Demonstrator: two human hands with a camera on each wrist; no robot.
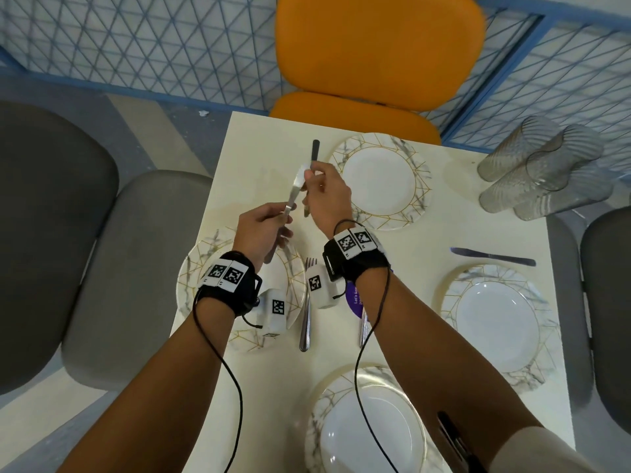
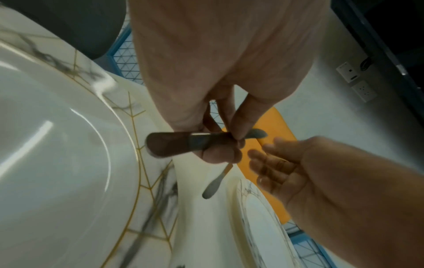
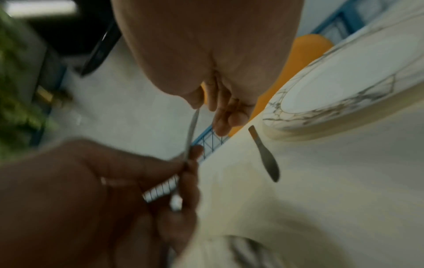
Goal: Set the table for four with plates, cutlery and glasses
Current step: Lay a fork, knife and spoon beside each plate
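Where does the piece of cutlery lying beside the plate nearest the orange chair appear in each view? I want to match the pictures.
Head: the cutlery lies at upper centre, left of the plate, its near end hidden behind the right hand.
Left wrist: the cutlery is at lower centre, left of the plate's edge.
Right wrist: the cutlery is right of centre, below the plate.
Shared landmark: the orange chair.

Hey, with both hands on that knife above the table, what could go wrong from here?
1. The slim silver table knife is held only by fingertips of the left hand and right hand; it may slip onto the marble-patterned gold-lined plate below.
2. The clear ribbed drinking glasses lie clustered at the white table's far right corner and might roll off.
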